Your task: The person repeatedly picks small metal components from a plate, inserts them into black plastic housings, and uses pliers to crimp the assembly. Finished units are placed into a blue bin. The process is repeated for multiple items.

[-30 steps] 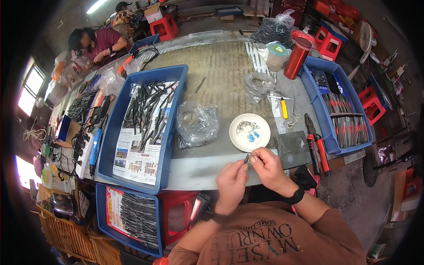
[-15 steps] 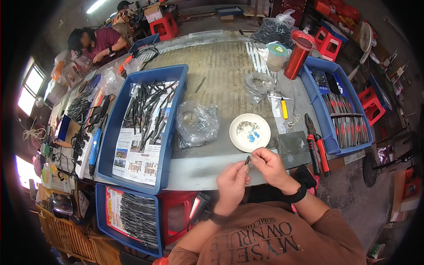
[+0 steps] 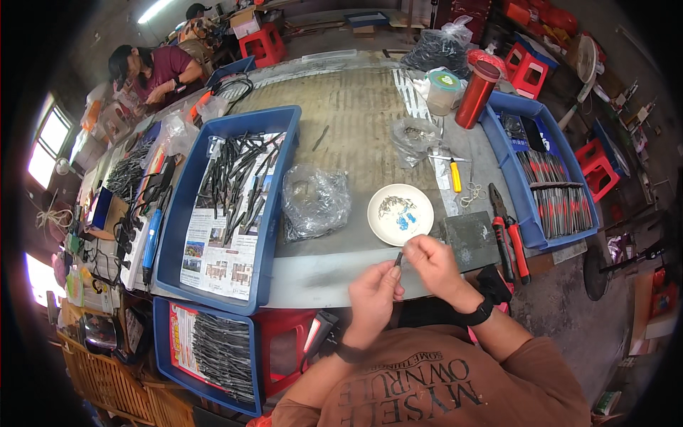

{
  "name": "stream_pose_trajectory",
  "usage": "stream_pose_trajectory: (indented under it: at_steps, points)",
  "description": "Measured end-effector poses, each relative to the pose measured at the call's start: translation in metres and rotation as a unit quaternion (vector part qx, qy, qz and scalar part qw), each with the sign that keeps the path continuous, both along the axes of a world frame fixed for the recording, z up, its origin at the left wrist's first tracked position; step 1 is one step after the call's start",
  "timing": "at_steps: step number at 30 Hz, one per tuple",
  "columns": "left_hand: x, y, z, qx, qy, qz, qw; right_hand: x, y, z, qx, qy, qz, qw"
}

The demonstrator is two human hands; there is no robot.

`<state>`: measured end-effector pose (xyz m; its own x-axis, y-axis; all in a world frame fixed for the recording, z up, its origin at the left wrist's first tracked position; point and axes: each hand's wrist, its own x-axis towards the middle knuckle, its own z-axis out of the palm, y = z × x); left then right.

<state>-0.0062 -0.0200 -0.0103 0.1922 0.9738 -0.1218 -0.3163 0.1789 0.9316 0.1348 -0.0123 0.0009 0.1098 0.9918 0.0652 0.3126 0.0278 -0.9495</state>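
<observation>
Between the thumb and fingers of my left hand (image 3: 375, 290) stands a short, thin black piece (image 3: 399, 257), its tip pointing up. My right hand (image 3: 432, 265) is closed in a pinch right beside that tip; whatever its fingertips hold is too small to make out. Just beyond both hands sits a white dish (image 3: 375, 226) with small metal bits (image 3: 397, 205) and a few blue bits (image 3: 407, 219) in it. A clear plastic bag (image 3: 316, 201) lies to the left of the dish. Right of my right hand is a dark square plate (image 3: 469, 240).
A blue tray (image 3: 266, 249) of black strips stands left; another blue tray (image 3: 160, 341) sits below it. On the right are red-handled pliers (image 3: 509, 238), a yellow-handled screwdriver (image 3: 456, 176), a red tumbler (image 3: 478, 96) and a blue bin (image 3: 590, 213). A co-worker (image 3: 160, 75) sits far left.
My right fingertips have shifted slightly up and over the black piece's tip. My left hand stays nearly where it was. The co-worker's head and hands have moved a little.
</observation>
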Motion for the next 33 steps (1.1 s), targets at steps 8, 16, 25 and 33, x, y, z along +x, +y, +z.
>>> stream_pose_trajectory:
  at_steps: [8, 16, 25, 33]
  points:
    - [0.0, 0.0, -0.001, -0.007, -0.01, -0.006, 1.0, 0.001, 0.003, 0.003, 0.113, -0.063, 0.004, 0.992]
    - [0.001, 0.001, -0.001, -0.014, -0.008, -0.01, 1.0, 0.003, 0.003, 0.005, 0.119, -0.095, 0.013, 0.988]
    - [0.002, -0.001, -0.001, -0.01, -0.002, -0.008, 1.0, 0.005, 0.001, 0.007, 0.094, -0.098, 0.026, 0.99]
    - [0.001, 0.0, -0.001, -0.013, -0.006, -0.012, 1.0, 0.008, 0.002, 0.004, 0.106, -0.084, -0.002, 0.991]
